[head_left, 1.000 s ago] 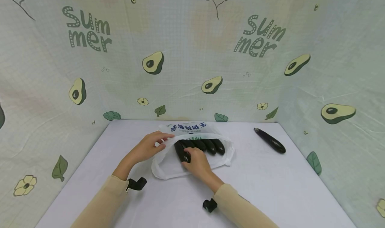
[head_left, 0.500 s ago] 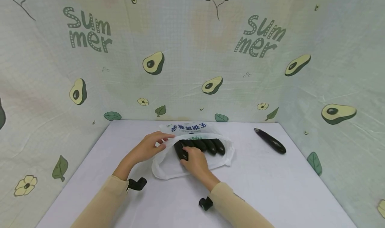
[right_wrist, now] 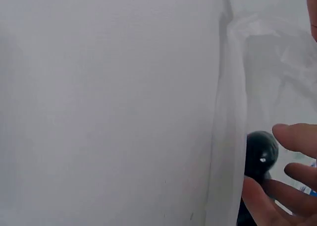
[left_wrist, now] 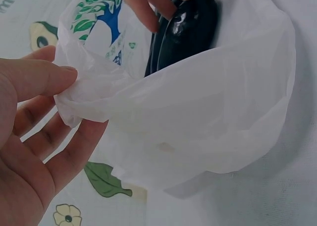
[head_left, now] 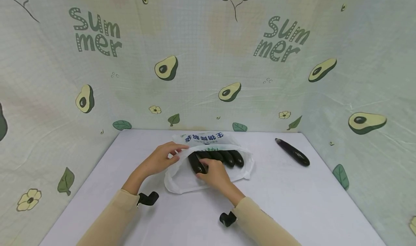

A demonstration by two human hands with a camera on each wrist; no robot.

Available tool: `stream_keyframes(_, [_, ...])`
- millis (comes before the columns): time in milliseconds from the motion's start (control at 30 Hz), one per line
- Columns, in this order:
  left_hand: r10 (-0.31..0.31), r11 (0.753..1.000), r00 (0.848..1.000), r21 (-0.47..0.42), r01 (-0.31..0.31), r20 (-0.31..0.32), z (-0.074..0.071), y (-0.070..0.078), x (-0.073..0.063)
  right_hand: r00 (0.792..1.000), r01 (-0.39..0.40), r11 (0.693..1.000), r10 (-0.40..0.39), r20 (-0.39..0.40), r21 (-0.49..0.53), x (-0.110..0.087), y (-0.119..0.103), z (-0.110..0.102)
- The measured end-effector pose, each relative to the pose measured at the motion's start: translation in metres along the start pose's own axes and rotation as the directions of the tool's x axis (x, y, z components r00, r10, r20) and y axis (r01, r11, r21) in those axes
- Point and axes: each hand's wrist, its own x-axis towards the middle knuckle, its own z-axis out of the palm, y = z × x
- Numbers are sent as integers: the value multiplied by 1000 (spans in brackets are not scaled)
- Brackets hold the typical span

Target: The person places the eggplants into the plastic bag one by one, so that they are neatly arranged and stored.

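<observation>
A white plastic bag (head_left: 182, 183) lies on the table with its mouth toward me and several dark eggplants (head_left: 238, 158) side by side inside. My left hand (head_left: 162, 158) holds the bag's left edge up, thumb over the film and fingers below it, as the left wrist view shows. Inside the mouth, my right hand (head_left: 214, 174) grips the near end of the leftmost eggplant (head_left: 195, 162) between thumb and fingers. In the left wrist view that eggplant (left_wrist: 190, 28) shows glossy black beneath the right fingers (left_wrist: 141, 8). The eggplants' far ends are hidden under the bag.
Another eggplant (head_left: 292, 152) lies alone on the white table (head_left: 276, 202) at the back right. A fabric screen (head_left: 195, 33) printed with avocados encloses the back and sides. Black wrist cameras (head_left: 227, 219) stick out from both sleeves.
My right hand has shifted slightly left and then back right, and the near end of the leftmost eggplant has moved with it. My left hand stays put on the bag edge.
</observation>
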Motion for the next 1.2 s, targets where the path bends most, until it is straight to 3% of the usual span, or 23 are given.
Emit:
stream_keyframes(200, [-8, 1000, 1000, -3, 8, 1, 0, 0, 1, 1000, -30, 997, 30, 4, 67, -9, 11, -32])
stream_keyframes(467, [-7, 1000, 1000, -10, 7, -1, 1, 1, 0, 996, -92, 994, 91, 27, 63, -33, 46, -95])
stream_keyframes(867, [-6, 1000, 1000, -16, 6, 1, 0, 2, -2, 979, -196, 973, 186, -90, -125, -62, 119, -185])
stream_keyframes(1200, [-8, 1000, 1000, -14, 8, 2, -1, 1, -4, 968, -226, 941, 187, -168, -253, -74, 183, -228])
